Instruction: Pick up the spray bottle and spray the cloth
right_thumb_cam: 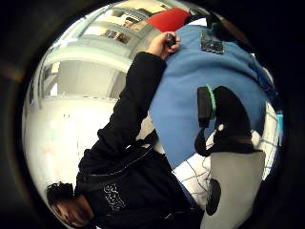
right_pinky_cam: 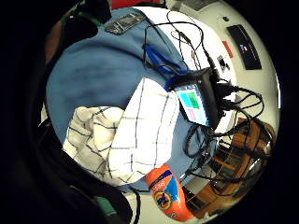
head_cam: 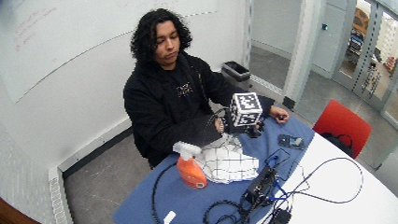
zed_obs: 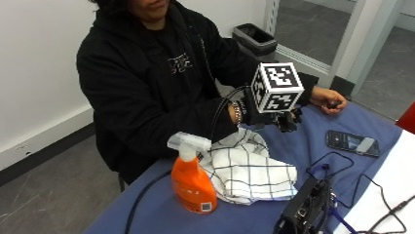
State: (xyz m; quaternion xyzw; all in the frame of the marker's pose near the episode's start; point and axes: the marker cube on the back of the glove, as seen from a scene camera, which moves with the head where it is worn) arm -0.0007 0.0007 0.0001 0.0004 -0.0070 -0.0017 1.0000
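Your gloved right hand (zed_obs: pixel 262 114) hangs above the table (zed_obs: pixel 298 141), over the far edge of the cloth (zed_obs: pixel 250 170) and not touching it. The marker block hides most of the hand in both outside views, and neither palm view shows the fingers plainly, so I cannot tell whether your fingers are apart or together. Nothing shows in the hand.

The spray bottle (zed_obs: pixel 191 178) stands upright on the blue table cover, at the near edge of the table, its white trigger head on top and its orange body just beside the cloth, possibly touching it. From the little finger side palm view the bottle (right_pinky_cam: pixel 168 191) lies at the rim of the picture, past the cloth (right_pinky_cam: pixel 126 140), well apart from the palm.

The cloth is white with a dark grid and lies crumpled in a heap between the bottle and your hand.

Your bare left hand (zed_obs: pixel 327 100) rests on the table's far side, curled around a small dark thing. A phone (zed_obs: pixel 352 143) lies flat near it. A black device with cables (zed_obs: pixel 305 207) stands beside the cloth.
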